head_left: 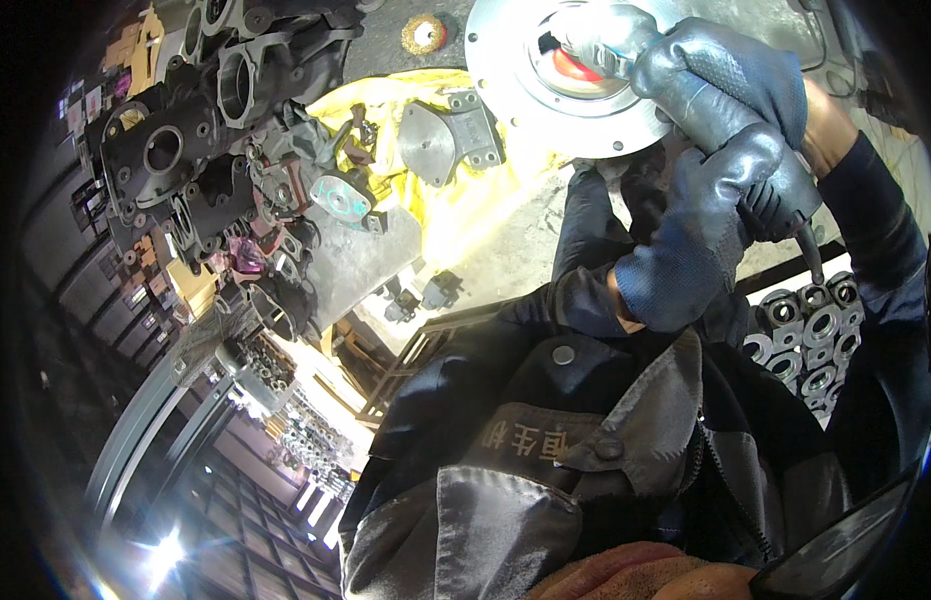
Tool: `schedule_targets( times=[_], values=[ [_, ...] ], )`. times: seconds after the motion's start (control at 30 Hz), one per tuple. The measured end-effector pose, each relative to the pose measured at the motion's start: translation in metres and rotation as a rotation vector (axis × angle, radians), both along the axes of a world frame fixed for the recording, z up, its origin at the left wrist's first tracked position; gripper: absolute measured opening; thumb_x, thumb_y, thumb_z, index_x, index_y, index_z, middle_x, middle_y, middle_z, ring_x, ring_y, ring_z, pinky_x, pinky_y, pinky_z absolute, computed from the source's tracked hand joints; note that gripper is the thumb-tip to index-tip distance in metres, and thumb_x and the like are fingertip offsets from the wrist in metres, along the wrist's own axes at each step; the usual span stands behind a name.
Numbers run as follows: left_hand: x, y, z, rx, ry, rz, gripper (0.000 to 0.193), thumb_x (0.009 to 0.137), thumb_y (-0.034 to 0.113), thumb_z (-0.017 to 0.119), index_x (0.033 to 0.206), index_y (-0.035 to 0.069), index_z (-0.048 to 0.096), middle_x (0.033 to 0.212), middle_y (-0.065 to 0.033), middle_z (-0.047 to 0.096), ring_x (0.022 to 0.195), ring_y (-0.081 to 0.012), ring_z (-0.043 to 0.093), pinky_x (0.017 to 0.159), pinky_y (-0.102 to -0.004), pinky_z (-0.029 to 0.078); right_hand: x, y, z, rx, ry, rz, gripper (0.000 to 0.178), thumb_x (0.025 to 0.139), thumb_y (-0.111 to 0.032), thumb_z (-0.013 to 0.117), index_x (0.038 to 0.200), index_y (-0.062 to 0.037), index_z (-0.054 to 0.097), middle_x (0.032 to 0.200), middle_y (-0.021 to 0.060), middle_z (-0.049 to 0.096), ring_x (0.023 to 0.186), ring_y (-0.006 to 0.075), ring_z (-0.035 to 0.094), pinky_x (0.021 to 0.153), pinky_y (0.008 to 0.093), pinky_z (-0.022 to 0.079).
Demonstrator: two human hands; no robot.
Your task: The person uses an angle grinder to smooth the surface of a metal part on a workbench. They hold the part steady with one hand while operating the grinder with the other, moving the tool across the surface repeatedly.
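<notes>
Wrapping our fingers round the grinder, we hold its long axis slanting rightward from the flange; the right hand is nearer, the left hand farther.

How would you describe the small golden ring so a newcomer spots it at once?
Start at the large round silver flange at the picture's top. Just left of it, above the yellow sheet, sits the small golden ring. Its bristly golden rim sets it apart from the smooth grey bracket on the sheet.
</notes>
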State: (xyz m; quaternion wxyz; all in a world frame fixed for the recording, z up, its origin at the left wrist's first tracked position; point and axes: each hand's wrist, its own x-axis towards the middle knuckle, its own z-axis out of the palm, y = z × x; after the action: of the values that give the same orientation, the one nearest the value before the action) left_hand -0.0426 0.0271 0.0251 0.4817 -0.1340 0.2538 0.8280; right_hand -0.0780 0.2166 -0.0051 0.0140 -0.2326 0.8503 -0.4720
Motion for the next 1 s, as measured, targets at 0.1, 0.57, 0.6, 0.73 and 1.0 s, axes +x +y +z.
schedule_targets(
  times=[0.1,0.57,0.6,0.73,1.0],
  values=[
    [0.002,-0.003,-0.009,-0.015,0.049,0.031,0.040,0.100,0.024,0.066,0.119,-0.009,0.057,0.101,-0.0114,0.067,0.081,-0.0204,0.073,0.069,-0.0319,0.065,-0.003,-0.007,0.001,-0.072,-0.147,-0.079,0.036,0.095,-0.028,0.075,0.122,-0.0071,0.066,0.115,0.0105,0.069,0.110,0.0229,0.069,0.098,0.0328,0.056],
    [-0.012,-0.036,-0.005,-0.150,0.545,-0.180,0.033,0.100,0.013,0.063,0.126,-0.007,0.056,0.109,-0.0162,0.066,0.091,-0.0248,0.073,0.077,-0.0341,0.064,0.005,-0.028,0.012,-0.315,-0.048,-0.100,0.037,0.096,-0.017,0.072,0.130,-0.0052,0.062,0.126,0.0098,0.065,0.113,0.0219,0.067,0.102,0.0332,0.054],
    [-0.015,-0.043,-0.002,-0.163,0.578,-0.202,0.033,0.100,0.013,0.063,0.126,-0.007,0.056,0.109,-0.0166,0.066,0.092,-0.0251,0.073,0.078,-0.0343,0.064,0.006,-0.025,0.008,-0.269,-0.044,-0.088,0.039,0.095,-0.016,0.073,0.131,-0.0051,0.062,0.127,0.0100,0.065,0.114,0.0221,0.067,0.102,0.0331,0.054],
    [-0.019,-0.065,0.008,-0.184,0.711,-0.269,0.033,0.101,0.009,0.062,0.128,-0.007,0.055,0.112,-0.0182,0.066,0.096,-0.0266,0.073,0.081,-0.0349,0.064,0.010,-0.014,-0.011,-0.141,-0.050,-0.068,0.045,0.093,-0.014,0.075,0.134,-0.0046,0.060,0.128,0.0109,0.065,0.116,0.0226,0.067,0.105,0.0328,0.056],
    [-0.029,-0.054,-0.006,-0.185,0.833,-0.297,0.032,0.102,0.003,0.059,0.132,-0.006,0.055,0.115,-0.0211,0.066,0.101,-0.0291,0.073,0.084,-0.0355,0.063,0.023,-0.037,-0.044,-0.413,-0.216,-0.210,0.046,0.096,-0.014,0.071,0.138,-0.0050,0.056,0.129,0.0154,0.064,0.117,0.0252,0.069,0.102,0.0352,0.059]
  ],
)
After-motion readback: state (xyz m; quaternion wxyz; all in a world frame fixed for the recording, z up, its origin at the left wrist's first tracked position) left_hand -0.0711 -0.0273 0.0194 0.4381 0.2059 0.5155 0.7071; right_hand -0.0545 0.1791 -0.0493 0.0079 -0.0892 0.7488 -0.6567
